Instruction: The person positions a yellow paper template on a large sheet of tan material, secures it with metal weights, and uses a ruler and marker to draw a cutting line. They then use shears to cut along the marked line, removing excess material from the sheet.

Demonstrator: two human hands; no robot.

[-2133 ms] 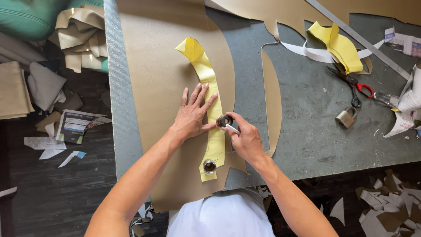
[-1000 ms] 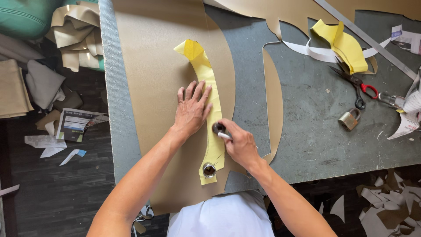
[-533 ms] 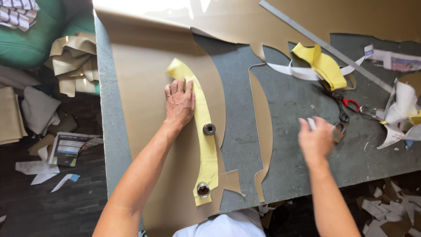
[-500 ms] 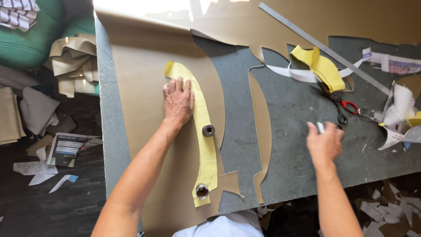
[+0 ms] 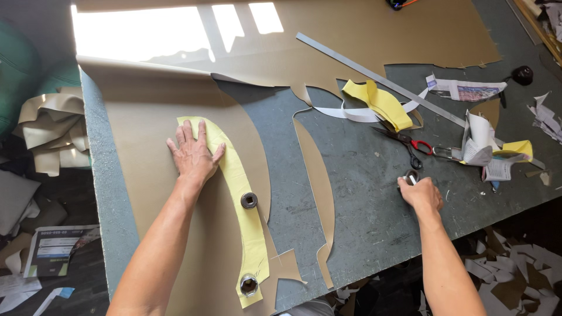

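Two round metal weights sit on the curved yellow pattern, which lies on the tan sheet, while the left hand presses it with spread fingers and the right hand closes around a third weight (near the scissors), probably to bring it over carefully.
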